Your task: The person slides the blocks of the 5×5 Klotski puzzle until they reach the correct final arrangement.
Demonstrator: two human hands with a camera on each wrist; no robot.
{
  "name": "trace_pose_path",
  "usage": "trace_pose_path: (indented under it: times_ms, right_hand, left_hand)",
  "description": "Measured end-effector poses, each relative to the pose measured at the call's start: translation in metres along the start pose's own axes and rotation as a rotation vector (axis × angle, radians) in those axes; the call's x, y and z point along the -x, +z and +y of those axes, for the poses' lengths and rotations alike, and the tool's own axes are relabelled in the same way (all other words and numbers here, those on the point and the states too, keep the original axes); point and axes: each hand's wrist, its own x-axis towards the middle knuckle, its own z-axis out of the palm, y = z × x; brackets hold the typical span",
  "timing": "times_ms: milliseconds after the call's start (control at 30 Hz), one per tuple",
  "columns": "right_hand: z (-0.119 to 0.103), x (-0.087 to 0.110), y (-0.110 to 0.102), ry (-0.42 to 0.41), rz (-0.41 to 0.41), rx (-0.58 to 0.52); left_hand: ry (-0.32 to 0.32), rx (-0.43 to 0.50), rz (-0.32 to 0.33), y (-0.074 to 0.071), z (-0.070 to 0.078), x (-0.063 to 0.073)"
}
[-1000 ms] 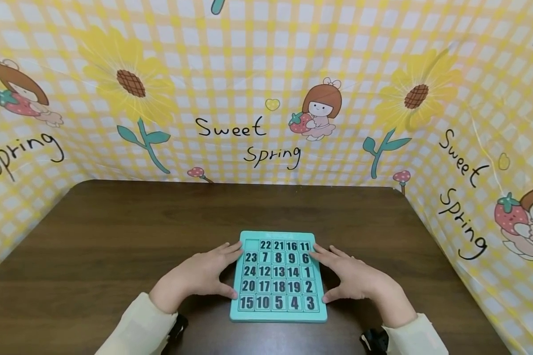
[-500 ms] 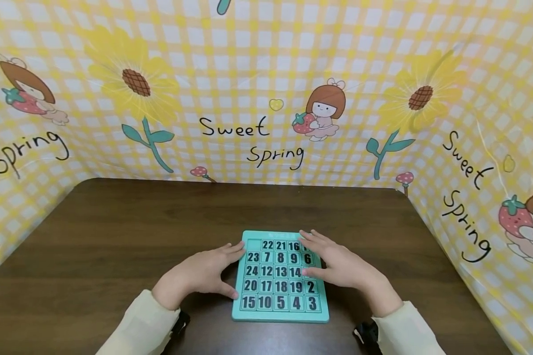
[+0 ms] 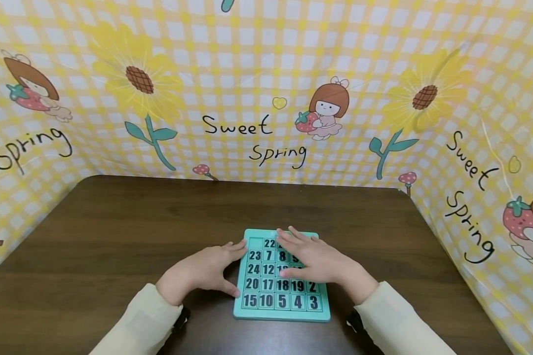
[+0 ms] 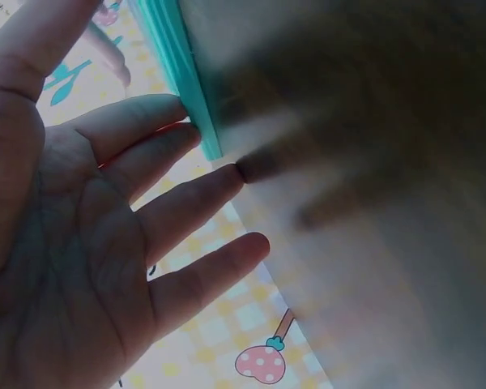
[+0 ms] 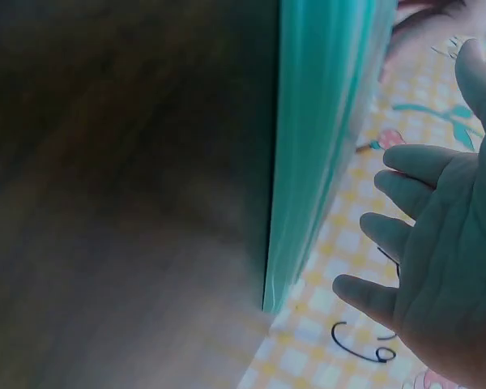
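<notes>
A teal number slide puzzle (image 3: 266, 286) lies on the brown table, its top-left slot bare. At its left edge is my left hand (image 3: 206, 270), thumb at the lower side and fingertips at the upper side. In the left wrist view this hand's fingers (image 4: 190, 203) are spread, two of them right at the puzzle's side (image 4: 178, 73). My right hand (image 3: 320, 261) is over the puzzle's upper right, fingers extended, hiding several numbered tiles. The right wrist view has its palm (image 5: 454, 243) above the puzzle's side wall (image 5: 312, 162), fingers apart from each other.
The dark wooden table (image 3: 160, 212) surrounds the puzzle. A yellow checked cloth (image 3: 235, 59) with flowers and "Sweet Spring" lettering stands along the table's back and both sides. Pale sleeves (image 3: 137, 320) cover both forearms, with black bands (image 3: 355, 321) at the wrists.
My right hand has moved left from the puzzle's right edge to over its upper right tiles. The left hand stays at the left edge. The head view has shifted slightly.
</notes>
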Motion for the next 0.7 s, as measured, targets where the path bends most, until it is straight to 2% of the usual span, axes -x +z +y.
trace_pose_path:
  times_ms: [333,700]
  right_hand:
    - [-0.006,-0.018,0.005,-0.019,-0.083,0.124]
    - [-0.014,-0.027,0.007,-0.014,-0.133,0.172]
  left_hand:
    - [0.013,-0.021,-0.007,-0.001,-0.003,-0.001]
    - [0.002,-0.019,-0.003,0.001,-0.003,-0.001]
